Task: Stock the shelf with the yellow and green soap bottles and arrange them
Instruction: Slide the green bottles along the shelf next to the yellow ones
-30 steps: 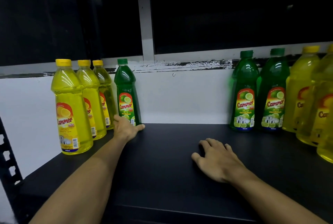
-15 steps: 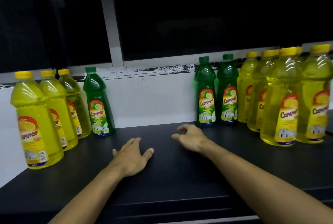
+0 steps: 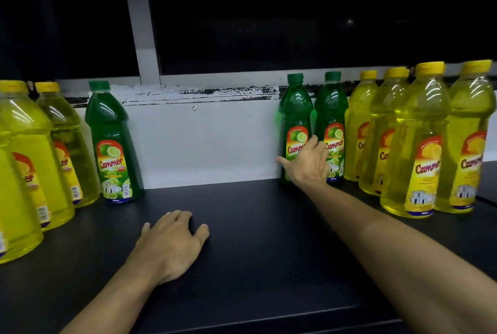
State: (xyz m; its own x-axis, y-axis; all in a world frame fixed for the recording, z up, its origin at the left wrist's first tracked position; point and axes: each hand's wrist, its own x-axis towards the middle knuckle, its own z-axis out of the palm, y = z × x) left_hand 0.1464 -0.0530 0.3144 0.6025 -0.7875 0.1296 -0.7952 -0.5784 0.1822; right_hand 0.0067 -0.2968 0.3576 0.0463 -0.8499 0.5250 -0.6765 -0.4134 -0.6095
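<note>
Along the left edge, yellow bottles (image 3: 24,161) are standing upright in a row running toward the back of the black shelf (image 3: 242,226), the nearest one partly cut off by the frame. Just beside the rearmost of them, a lone green bottle (image 3: 114,145) is standing upright against the white back wall (image 3: 201,145), its lime label facing forward.

The left hand (image 3: 172,247) is lying palm down on the bare middle of the shelf, well apart from every bottle. Its fingers are loosely spread and relaxed, gripping nothing.

A wide stretch of the shelf is lying bare between the lone green bottle and the next group. There, a green pair (image 3: 313,118) is standing side by side against the wall, touching or nearly so. The right hand (image 3: 309,164) is reaching across to the left one of the pair, with the thumb out at its left side and the fingers (image 3: 313,145) lying over its label. The hand is spread around the bottle's front rather than clenched; whether it is actually squeezing it cannot be told.

Right of the pair, a cluster of yellow bottles (image 3: 419,145) is crowding the shelf, some at the back wall and two standing further forward, all upright with yellow caps and labels facing out.
</note>
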